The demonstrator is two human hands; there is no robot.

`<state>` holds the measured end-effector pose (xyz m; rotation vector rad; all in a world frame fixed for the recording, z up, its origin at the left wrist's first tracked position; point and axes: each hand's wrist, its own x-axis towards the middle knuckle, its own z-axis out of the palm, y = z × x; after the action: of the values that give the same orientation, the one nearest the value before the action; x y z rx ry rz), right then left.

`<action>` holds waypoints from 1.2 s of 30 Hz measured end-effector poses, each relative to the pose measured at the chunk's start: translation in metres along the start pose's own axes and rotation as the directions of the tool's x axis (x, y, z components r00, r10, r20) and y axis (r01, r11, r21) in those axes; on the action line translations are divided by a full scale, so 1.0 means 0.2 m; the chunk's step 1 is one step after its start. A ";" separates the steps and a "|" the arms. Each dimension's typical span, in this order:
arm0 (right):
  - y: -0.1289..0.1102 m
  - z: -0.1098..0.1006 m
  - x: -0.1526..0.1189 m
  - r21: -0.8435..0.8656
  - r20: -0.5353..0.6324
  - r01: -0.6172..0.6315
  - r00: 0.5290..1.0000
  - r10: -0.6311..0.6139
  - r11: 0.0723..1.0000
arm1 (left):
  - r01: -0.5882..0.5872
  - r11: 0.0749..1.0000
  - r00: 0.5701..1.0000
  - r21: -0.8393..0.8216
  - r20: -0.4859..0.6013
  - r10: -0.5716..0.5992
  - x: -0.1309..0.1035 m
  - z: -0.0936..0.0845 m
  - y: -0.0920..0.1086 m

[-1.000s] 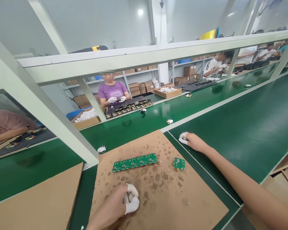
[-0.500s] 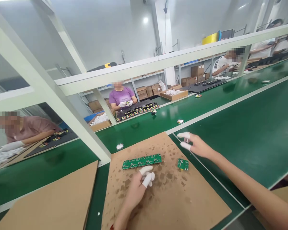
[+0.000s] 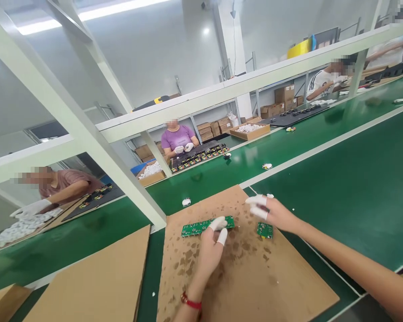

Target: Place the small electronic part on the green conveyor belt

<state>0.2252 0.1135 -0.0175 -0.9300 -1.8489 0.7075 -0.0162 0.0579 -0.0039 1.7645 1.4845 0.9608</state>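
A long strip of joined green circuit boards (image 3: 192,229) lies on a stained cardboard sheet (image 3: 289,281). My left hand (image 3: 212,248), with white finger cots and a red bracelet on the wrist, reaches over the strip's right half and hides part of it. Its thumb and fingers are apart; whether the fingertips touch the strip I cannot tell. To the right lies a smaller green circuit board (image 3: 265,230). Just above that board hovers my right hand (image 3: 275,211), also in white finger cots, slightly blurred. Its fingers point left and are spread, with nothing visible between them.
A green conveyor belt (image 3: 339,179) runs behind the cardboard, carrying small white-topped assemblies (image 3: 186,202). A slanted white post (image 3: 121,167) rises at the left, beside another cardboard sheet (image 3: 97,273). Co-workers sit across the belt, one in a purple shirt (image 3: 177,136).
My left hand has moved up and right over the strip. My right hand has shifted left and lower relative to the cardboard, closer to the small board. The view has shifted somewhat.
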 end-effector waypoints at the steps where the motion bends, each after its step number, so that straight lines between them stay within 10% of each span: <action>1: 0.05 -0.03 0.02 0.032 -0.065 -0.063 0.996 0.065 0.998 | -0.047 0.980 0.997 0.196 -0.058 0.060 0.02 -0.03 -0.04; 4: 0.14 -0.08 0.03 0.115 -0.125 -0.168 0.975 0.182 0.979 | -0.095 0.788 0.992 0.608 -0.008 0.126 0.06 -0.10 -0.13; 11: 0.11 0.01 -0.08 -0.030 0.051 -0.240 0.969 0.241 0.970 | -0.066 0.589 0.998 0.806 0.049 0.044 0.03 -0.13 -0.13; 15: 0.06 0.04 -0.12 -0.531 0.240 -0.120 0.928 0.285 0.839 | 0.140 0.753 0.986 0.643 -0.161 -0.046 0.01 -0.18 -0.11; 21: 0.08 -0.02 -0.15 -0.576 0.376 -0.095 0.851 0.367 0.812 | 0.420 0.848 0.850 0.324 -0.468 -0.242 -0.01 -0.48 -0.16; 28: 0.14 -0.04 -0.16 -0.547 0.297 -0.121 0.897 0.327 0.828 | 0.516 0.840 0.755 -0.166 -0.374 -0.538 -0.11 -0.73 -0.24; 36: 0.28 -0.17 -0.13 -0.681 0.048 -0.282 0.903 0.426 0.676 | 0.606 0.785 0.659 -0.126 -0.474 -0.584 -0.18 -0.85 -0.33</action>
<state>0.2807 0.1261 -0.0583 -1.7855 -2.1742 0.3575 -0.1971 0.0363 0.0267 0.9271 2.2320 1.0501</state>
